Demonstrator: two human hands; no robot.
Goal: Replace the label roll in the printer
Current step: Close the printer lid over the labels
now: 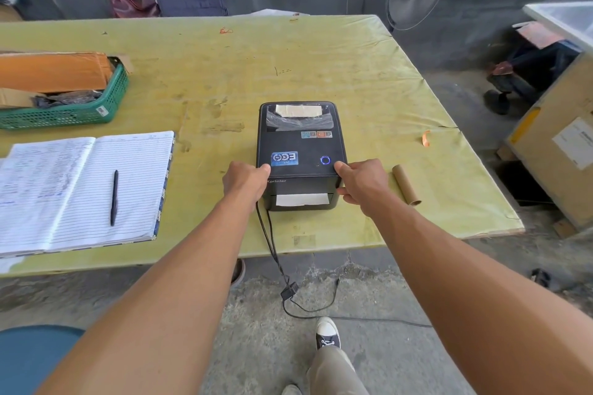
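Both arms are reaching straight forward over the near edge of the bench (321,51). The left hand (245,179) is curling against the front-left corner of the black printer (300,151), thumb lying on its closed lid. The right hand (362,184) is gripping the front-right corner, fingers wrapping down the side. White label paper (301,199) is showing at the front slot between the 2 hands. An empty cardboard core (406,184) is lying just right of the right hand.
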